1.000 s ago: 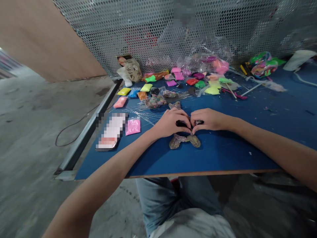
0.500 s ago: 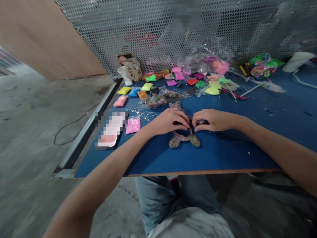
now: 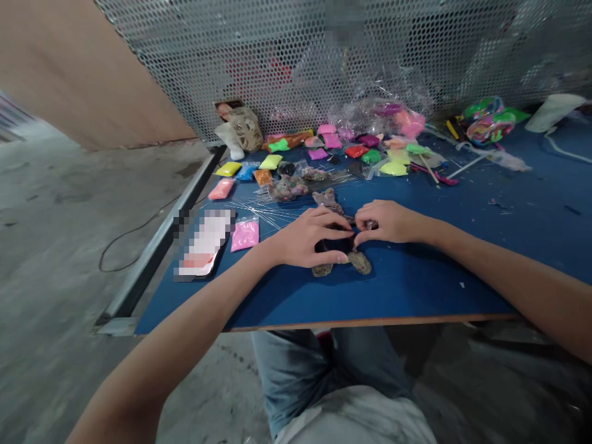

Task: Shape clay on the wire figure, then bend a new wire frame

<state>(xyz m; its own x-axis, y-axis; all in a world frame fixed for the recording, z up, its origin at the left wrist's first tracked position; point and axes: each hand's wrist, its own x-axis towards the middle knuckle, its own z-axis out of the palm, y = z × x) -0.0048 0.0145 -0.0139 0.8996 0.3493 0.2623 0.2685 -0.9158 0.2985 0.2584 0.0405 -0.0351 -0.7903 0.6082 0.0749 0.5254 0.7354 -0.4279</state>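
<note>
I see my left hand [image 3: 308, 237] spread flat over the marbled clay figure [image 3: 342, 250] at table [image 3: 416, 290] centre, pressing it down to keep it steady — my right hand [image 3: 386, 222] at 3 o'clock pinches its edge between fingertips; clay packets [image 3: 324, 148] lie at 12 o'clock

The left hand [image 3: 309, 237] has slid down and spread wider, its fingers now covering most of the mottled clay figure [image 3: 359, 262] that lay bare below both hands a second ago. The right hand [image 3: 386, 222] has drawn in closer.
</note>
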